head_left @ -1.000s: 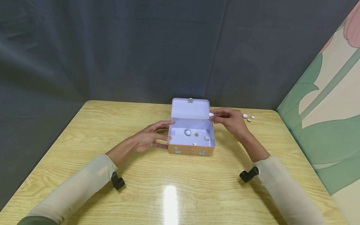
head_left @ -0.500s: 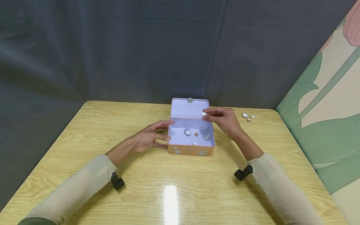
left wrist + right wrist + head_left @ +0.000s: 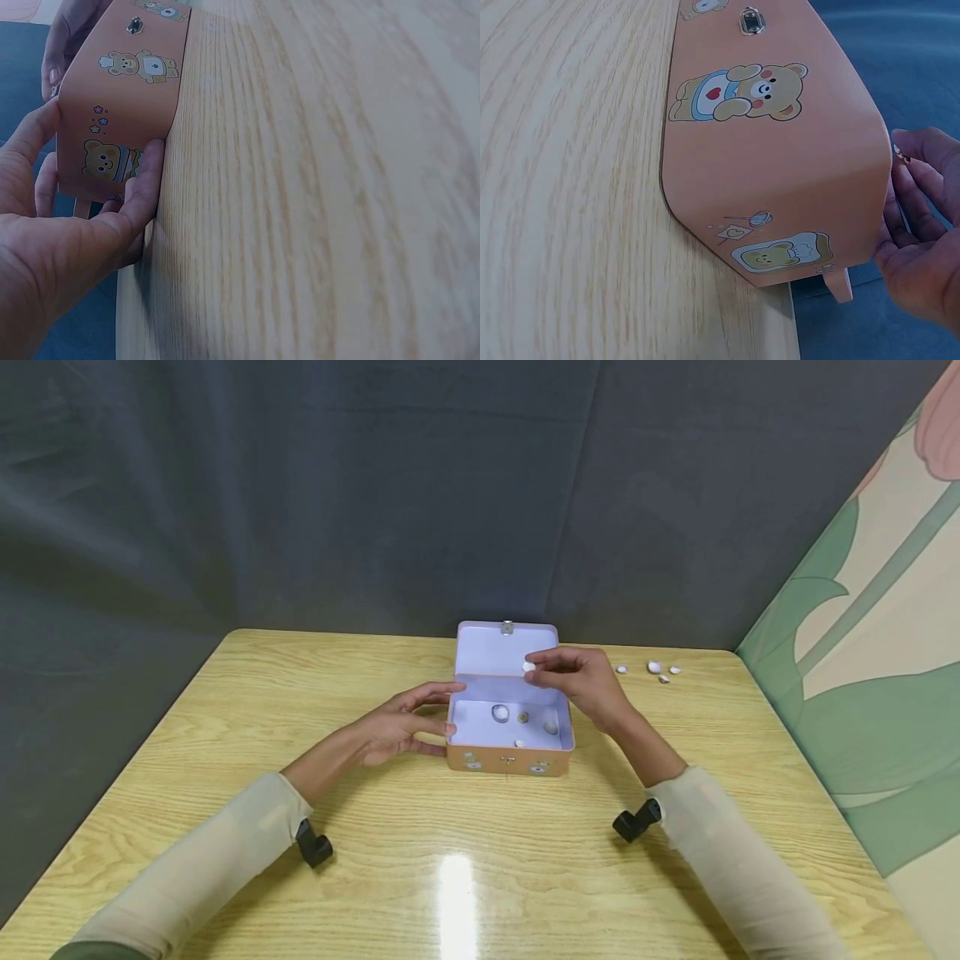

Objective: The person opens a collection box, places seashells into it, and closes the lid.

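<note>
I'm watching the right hand (image 3: 583, 683) moving leftward from half a second ago, uncovering a pale piece (image 3: 622, 669) on the table (image 3: 360, 860); it is pinching a white piece (image 3: 528, 667) in front of the raised lid (image 3: 487, 647), so I'm judging the carry is reaching over the box (image 3: 491, 761). The left hand (image 3: 397, 725) is staying unclenched, its extended fingers touching the box's left side

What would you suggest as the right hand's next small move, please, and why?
Probably lower the right hand and release the white piece into the open box: the piece is pinched over it, other small pieces already lie inside, and the left hand holds its side.
</note>
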A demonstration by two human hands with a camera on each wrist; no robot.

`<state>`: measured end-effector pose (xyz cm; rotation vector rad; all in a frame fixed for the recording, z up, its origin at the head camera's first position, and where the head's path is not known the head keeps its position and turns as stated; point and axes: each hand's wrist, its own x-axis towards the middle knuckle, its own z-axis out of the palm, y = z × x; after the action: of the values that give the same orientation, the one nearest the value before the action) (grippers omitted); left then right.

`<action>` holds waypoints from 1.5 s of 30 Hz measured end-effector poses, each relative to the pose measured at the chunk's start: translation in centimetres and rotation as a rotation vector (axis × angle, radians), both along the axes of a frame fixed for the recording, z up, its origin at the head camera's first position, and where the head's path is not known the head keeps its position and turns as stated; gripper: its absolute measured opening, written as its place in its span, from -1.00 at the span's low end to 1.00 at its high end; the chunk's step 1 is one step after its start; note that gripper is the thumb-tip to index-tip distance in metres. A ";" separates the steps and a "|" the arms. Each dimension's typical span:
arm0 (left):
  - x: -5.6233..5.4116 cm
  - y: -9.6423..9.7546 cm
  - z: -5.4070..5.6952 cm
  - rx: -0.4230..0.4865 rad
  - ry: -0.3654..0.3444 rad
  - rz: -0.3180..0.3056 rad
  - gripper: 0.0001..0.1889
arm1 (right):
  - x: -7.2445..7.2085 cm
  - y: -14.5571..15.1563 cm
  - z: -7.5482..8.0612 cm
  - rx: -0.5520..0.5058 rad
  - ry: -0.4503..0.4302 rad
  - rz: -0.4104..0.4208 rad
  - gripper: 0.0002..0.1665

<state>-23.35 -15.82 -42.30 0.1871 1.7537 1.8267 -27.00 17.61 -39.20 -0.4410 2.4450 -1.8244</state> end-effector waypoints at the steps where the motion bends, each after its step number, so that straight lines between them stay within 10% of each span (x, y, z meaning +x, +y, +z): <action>1: 0.0 0.0 0.0 0.001 -0.001 0.001 -0.19 | 0.0 0.0 0.0 -0.006 0.000 0.003 -0.63; 45: 0.4 0.2 0.5 -0.057 0.081 0.055 -0.24 | 0.2 5.6 -0.2 -0.098 0.026 -0.121 -0.70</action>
<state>-22.99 -15.66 -41.80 0.1944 1.8813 1.8281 -26.80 23.22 -39.38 -0.3312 2.4576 -2.0052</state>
